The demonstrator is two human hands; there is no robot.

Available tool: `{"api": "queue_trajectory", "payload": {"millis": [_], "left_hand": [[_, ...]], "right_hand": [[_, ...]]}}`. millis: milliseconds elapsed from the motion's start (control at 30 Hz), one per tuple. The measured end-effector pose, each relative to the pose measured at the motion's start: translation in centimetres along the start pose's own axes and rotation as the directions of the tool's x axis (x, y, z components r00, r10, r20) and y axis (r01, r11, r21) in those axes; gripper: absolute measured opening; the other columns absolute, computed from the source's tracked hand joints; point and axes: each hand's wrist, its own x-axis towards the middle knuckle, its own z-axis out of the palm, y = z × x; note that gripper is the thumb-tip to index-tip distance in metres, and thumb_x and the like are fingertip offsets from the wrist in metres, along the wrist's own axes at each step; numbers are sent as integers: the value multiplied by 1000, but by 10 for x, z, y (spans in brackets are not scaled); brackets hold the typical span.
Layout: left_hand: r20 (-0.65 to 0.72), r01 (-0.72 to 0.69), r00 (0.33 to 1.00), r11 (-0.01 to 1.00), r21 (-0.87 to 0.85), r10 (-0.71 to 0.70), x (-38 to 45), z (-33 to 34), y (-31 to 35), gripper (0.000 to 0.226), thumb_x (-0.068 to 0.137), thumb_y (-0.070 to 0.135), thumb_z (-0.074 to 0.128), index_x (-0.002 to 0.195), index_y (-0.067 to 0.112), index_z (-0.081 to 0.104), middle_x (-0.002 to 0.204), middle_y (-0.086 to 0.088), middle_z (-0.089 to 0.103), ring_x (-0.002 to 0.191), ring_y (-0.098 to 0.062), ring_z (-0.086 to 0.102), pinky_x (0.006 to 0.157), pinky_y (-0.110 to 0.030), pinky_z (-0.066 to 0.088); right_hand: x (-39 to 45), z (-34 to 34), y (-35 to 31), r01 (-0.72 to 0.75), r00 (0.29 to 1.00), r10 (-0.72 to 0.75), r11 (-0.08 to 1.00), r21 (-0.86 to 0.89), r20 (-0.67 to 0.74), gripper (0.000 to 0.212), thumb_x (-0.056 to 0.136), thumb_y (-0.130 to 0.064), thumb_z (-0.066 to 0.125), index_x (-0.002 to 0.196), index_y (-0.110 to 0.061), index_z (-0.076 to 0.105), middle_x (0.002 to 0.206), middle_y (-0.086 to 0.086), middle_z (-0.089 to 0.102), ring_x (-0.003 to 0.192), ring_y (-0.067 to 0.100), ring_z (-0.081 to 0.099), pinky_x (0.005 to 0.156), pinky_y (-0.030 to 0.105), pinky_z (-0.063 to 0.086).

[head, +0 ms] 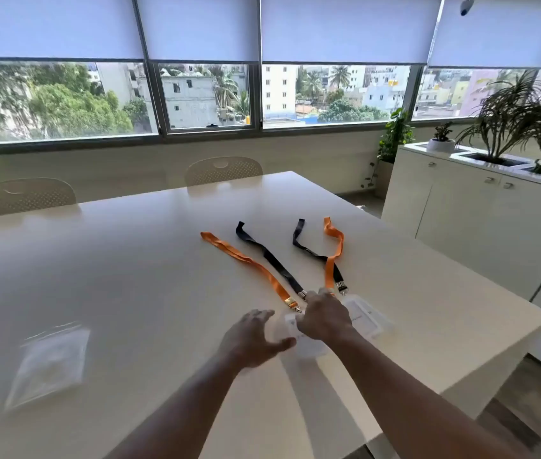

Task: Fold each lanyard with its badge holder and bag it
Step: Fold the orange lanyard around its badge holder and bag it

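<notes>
Several lanyards lie fanned out on the white table (pixel 130 276): an orange lanyard (pixel 245 260) on the left, a black lanyard (pixel 272 260) beside it, then another black lanyard (pixel 308 250) crossed by a second orange lanyard (pixel 333 253). Their clear badge holders (pixel 366 318) lie at the near ends, partly hidden by my hands. My left hand (pixel 255 339) hovers with spread fingers at the left edge of the holders. My right hand (pixel 323 318) lies over the holders with its fingers bent down at the lanyard clips; its grip is hidden. A stack of clear plastic bags (pixel 48 362) lies at the left.
Two perforated chairs (pixel 222 170) stand at the table's far side under the windows. A white cabinet (pixel 481 207) with potted plants runs along the right. The table's right edge (pixel 494 352) drops to the floor close to the holders.
</notes>
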Motion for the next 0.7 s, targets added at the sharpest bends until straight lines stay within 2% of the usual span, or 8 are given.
{"api": "queue_trajectory", "payload": {"millis": [67,167,300,400,467,567,633,700], "left_hand": [[31,-26,999,998,62,24,-3,10,2,96,79,76,57,154,24,29,163,3,28,152,-15,17,123,-43,17],[23,-23,1000,995,96,21,-5,25,3,97,81,77,52,157,24,22,166,2,15,154,-16,3,125,-47,1],[31,-27,999,994,110,24,-5,28,3,93,84,77,47,157,27,19,167,2,10,154,-18,-2,124,-48,-5],[36,-39,999,996,85,36,-7,29,1,90,86,75,46,157,28,19,167,2,9,154,-16,-3,124,-47,-6],[26,-50,998,998,49,49,-8,27,0,86,88,71,48,157,27,22,167,3,11,154,-15,-2,124,-45,-5],[-3,-25,1000,996,-88,24,-13,23,2,80,91,61,54,156,23,28,165,1,21,153,-15,8,125,-40,2],[-40,27,998,970,-241,-38,-16,19,3,72,92,55,58,153,22,36,159,-2,37,148,-22,28,122,-42,22],[-77,26,995,908,-417,-64,-18,14,1,59,95,45,59,147,20,46,142,-4,58,127,-20,56,107,-39,46]], "right_hand": [[-1,3,3,-56,998,56,998,-1,18,45,87,-30,60,124,-6,53,129,17,47,115,33,54,91,37,47],[-2,10,8,-101,994,101,995,-5,52,52,87,-30,60,133,-7,48,138,19,41,119,34,52,95,39,46],[-1,17,9,-125,991,123,991,47,44,56,87,-24,60,137,-6,43,142,23,37,121,36,51,99,38,45],[1,20,10,-127,992,126,982,140,19,52,86,-20,62,132,-3,44,133,23,46,116,34,54,97,35,47],[4,19,11,-146,989,147,954,263,15,47,85,-15,63,127,0,46,124,20,54,110,30,57,92,32,50],[6,20,10,-218,975,214,837,502,67,39,84,-12,62,121,-4,52,115,14,60,103,26,59,89,37,54],[6,23,8,-235,970,219,741,629,104,40,85,-14,64,123,-10,55,113,11,62,99,25,62,86,40,56],[4,25,2,-233,971,183,602,764,152,44,87,-14,66,129,-15,52,108,10,65,93,23,66,80,40,60]]}}
